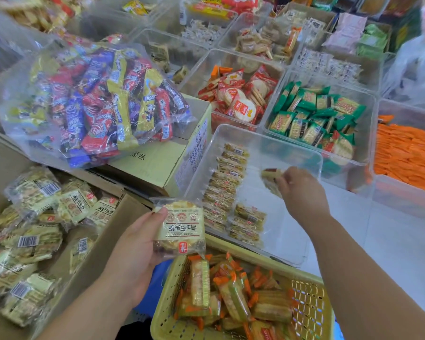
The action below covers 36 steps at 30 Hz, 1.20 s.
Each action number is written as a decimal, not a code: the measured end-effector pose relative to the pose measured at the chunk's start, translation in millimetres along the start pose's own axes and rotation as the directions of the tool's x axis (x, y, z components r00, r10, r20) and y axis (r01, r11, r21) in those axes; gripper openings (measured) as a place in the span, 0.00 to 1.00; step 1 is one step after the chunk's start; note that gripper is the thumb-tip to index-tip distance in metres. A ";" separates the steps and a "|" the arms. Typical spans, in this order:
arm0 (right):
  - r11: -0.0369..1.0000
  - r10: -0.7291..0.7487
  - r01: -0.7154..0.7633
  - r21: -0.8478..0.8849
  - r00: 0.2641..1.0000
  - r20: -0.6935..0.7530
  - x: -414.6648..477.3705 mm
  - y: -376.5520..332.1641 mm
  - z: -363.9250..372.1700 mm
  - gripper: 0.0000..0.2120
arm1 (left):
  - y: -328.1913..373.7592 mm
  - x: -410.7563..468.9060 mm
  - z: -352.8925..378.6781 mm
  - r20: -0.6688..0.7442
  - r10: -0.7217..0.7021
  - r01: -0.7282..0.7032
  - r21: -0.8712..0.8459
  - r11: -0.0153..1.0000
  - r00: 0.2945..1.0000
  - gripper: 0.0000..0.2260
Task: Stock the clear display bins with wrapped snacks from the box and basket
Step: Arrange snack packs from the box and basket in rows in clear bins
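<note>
- Across the near clear bin (292, 153), the right half of the floor lies bare, leaving open room beside the snacks already placed; its near rim sits just above the yellow basket (167, 285).
- Along that bin's left wall, a row of wrapped snacks (225, 187) stands on edge, with a shorter stack just beside it toward the middle.
- Right hand (302, 192) reaches over the bin, fingers pinched shut on a small wrapped snack (270, 179); motion blur makes it hard to say whether it is one packet or two.
- Left hand (138, 244) is held palm up over the gap between box and basket, thumb and fingers curled around a pale wrapped packet (182, 227) with a red mark at its lower edge.
- Cardboard box (113, 236) at the lower left holds a loose pile of the same pale packets, several with barcodes upward.
- The basket at the bottom holds orange-ended wrapped biscuits lying at mixed angles.
- Behind the box, a clear bag of red, blue and yellow sweets (96, 104) rests on a closed carton (157, 163), which touches the near bin's left side.
- Farther bins stand edge to edge: one with red-wrapped round crackers (241, 96), one with green packets (317, 114), and one at the right with orange sticks (407, 153).
</note>
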State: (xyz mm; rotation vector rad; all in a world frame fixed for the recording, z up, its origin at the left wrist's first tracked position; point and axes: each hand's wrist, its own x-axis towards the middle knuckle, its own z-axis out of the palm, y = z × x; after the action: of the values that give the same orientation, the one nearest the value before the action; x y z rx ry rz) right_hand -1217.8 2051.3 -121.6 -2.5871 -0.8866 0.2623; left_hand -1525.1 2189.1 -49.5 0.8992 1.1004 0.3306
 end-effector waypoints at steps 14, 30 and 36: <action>0.998 -0.049 0.027 0.050 0.842 0.537 1.1 -21.1 66.7 0.19 | -5.1 2.1 -7.9 -0.036 -0.020 0.017 -0.057 0.998 0.999 0.14; 0.928 -0.239 0.103 0.358 0.902 0.360 -52.7 -52.5 -8.0 0.31 | 13.6 28.2 35.9 0.015 -0.089 0.090 -0.018 0.996 0.996 0.11; 0.806 -0.519 0.375 0.458 0.819 0.244 -103.2 -80.9 -16.5 0.37 | 5.7 32.4 65.4 0.028 -0.086 0.083 0.115 0.990 0.996 0.18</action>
State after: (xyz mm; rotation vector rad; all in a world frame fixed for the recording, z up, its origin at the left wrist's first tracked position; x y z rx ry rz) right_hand -1337.9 2040.6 -67.6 -1.9068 -1.3947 0.7095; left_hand -1452.3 2183.2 -55.1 0.9529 1.1323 0.1835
